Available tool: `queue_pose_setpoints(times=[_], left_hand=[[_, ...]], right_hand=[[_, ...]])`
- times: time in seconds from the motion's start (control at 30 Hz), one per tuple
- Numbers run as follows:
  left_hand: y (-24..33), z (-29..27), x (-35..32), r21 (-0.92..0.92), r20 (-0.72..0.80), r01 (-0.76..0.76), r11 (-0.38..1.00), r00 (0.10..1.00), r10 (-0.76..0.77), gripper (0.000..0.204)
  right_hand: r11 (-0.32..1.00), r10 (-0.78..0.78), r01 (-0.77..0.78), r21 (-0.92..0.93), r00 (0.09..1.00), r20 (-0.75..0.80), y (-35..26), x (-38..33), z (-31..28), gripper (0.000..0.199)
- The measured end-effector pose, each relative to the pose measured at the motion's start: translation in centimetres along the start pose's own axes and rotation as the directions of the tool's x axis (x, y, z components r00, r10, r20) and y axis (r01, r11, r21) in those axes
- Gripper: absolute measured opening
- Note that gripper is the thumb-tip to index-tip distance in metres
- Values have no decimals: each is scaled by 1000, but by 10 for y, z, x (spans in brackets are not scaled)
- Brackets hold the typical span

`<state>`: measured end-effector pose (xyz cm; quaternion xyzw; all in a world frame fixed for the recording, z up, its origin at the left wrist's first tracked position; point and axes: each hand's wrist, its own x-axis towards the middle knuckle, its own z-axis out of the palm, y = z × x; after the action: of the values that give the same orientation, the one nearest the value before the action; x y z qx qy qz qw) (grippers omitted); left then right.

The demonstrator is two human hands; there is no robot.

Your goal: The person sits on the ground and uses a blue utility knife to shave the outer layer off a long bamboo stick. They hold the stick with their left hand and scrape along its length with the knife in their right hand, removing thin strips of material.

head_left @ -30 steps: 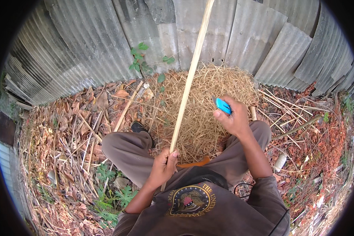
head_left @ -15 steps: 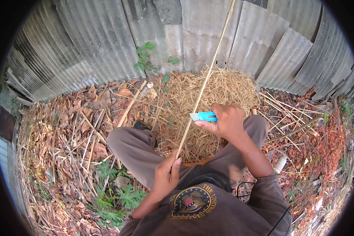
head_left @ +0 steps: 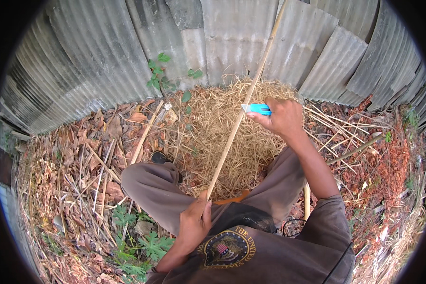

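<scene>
A long, thin bamboo strip (head_left: 229,142) slants from my lap up and to the right, past the top of the picture. Its near end is gripped by my left hand (head_left: 194,220), thumb along the strip, close to my waist. My right hand (head_left: 283,116) is closed round a bright blue utility knife (head_left: 260,109). The knife's short blade points left and meets the strip about midway along its visible length. Pale shavings (head_left: 217,123) lie heaped on the ground beneath the strip, between my bent legs.
A corrugated metal fence (head_left: 175,52) stands close ahead. Dry leaves (head_left: 113,128) and loose sticks cover the ground at left, with green plants (head_left: 154,244) by my left elbow. More thin strips (head_left: 336,130) lie at right. A dark shoe (head_left: 161,157) shows beside my left knee.
My right hand and the knife have slid up along the strip, away from me. The strip's visible face looks wider now. My left hand keeps its hold, slightly lower.
</scene>
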<state>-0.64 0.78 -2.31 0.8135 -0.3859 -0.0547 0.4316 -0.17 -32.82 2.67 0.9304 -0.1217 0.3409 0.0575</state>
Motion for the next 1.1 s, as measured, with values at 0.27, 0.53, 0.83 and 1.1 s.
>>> queue_pose_setpoints(times=[0.27, 0.53, 0.83, 1.1], left_hand=[[-4, 5, -1, -40, 72, 58, 998, 996, -55, 32], [-9, 11, 7, -39, 135, 97, 995, 987, -91, 28], [-70, -9, -16, 187, 334, -42, 982, 942, -23, 27], [-68, 31, -4, -390, 370, 277, 878, 920, -126, 27]], right_hand=[[989, 100, -102, -111, 995, -21, 83, 44, 19, 65], [936, -37, 51, -347, 998, 48, 162, 88, 9, 67], [765, 351, -218, -607, 930, 108, 224, 123, -54, 79], [711, 635, -598, 369, 772, 25, 112, 9, -1, 70]])
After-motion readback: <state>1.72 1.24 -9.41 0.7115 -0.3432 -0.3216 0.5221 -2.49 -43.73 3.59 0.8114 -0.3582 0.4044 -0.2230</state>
